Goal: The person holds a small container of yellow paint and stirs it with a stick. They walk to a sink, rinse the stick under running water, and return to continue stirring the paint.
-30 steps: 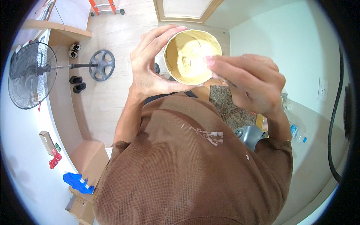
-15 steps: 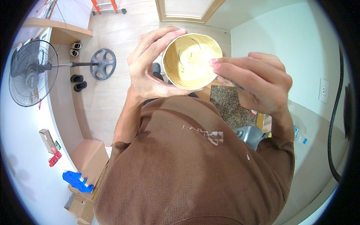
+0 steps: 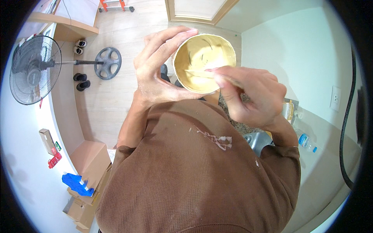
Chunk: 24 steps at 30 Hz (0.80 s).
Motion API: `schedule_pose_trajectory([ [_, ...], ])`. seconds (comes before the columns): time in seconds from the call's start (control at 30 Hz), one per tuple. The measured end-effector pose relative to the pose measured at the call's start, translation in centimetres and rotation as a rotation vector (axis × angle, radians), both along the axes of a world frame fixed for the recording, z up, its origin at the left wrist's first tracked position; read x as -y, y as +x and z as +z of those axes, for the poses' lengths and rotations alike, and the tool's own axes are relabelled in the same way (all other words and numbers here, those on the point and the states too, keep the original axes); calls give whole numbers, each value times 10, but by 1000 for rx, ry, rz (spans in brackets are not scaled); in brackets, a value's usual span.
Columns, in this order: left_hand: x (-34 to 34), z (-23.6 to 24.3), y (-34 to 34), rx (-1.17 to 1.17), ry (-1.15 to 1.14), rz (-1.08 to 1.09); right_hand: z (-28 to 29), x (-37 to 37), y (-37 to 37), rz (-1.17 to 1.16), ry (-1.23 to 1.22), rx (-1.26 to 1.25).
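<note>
My left hand (image 3: 157, 70) is closed around a round tub (image 3: 204, 48) with a pale yellow inside marked by dark curved streaks. The tub is tilted so that its inside faces me, with my thumb along its lower rim. My right hand (image 3: 254, 97) grips a thin, pale flat stick (image 3: 196, 72), whose end reaches into the tub. My brown shirt (image 3: 194, 167) has whitish smears. Behind and below my right hand, a speckled stone surface (image 3: 243, 127) is partly hidden.
A standing fan (image 3: 33, 77), shoes (image 3: 81, 81) and an orange ladder (image 3: 120, 4) are at left and top. Boxes (image 3: 83, 209) and a blue item (image 3: 75, 182) lie lower left. At right are a plastic bottle (image 3: 305, 141), grey metal object (image 3: 254, 141), wall socket (image 3: 336, 97) and black cable (image 3: 342, 163).
My right hand has moved down and turned, bringing the stick into view across the tub's inside. My left hand and the tub have shifted slightly to the right.
</note>
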<state>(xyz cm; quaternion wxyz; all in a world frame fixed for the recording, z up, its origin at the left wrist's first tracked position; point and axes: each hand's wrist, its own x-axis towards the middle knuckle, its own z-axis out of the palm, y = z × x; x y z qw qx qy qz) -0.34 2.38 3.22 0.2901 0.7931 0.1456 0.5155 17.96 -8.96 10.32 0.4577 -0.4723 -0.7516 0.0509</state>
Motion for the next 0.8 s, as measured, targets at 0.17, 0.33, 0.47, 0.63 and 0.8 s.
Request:
schedule_pose_trajectory([
  [0.17,-1,-6,0,37,-63,-50,2,0,1,160,1,46],
  [0.33,-1,-10,1,82,-110,-88,3,2,4,193,-129,-22],
  [0.47,-5,-5,-1,37,-38,-96,12,3,13,186,-219,5],
  [0.63,-5,-2,-2,-23,-13,-51,27,-8,28,162,-132,101],
  [0.8,2,0,2,-2,-178,-69,5,-13,17,168,-51,72],
])
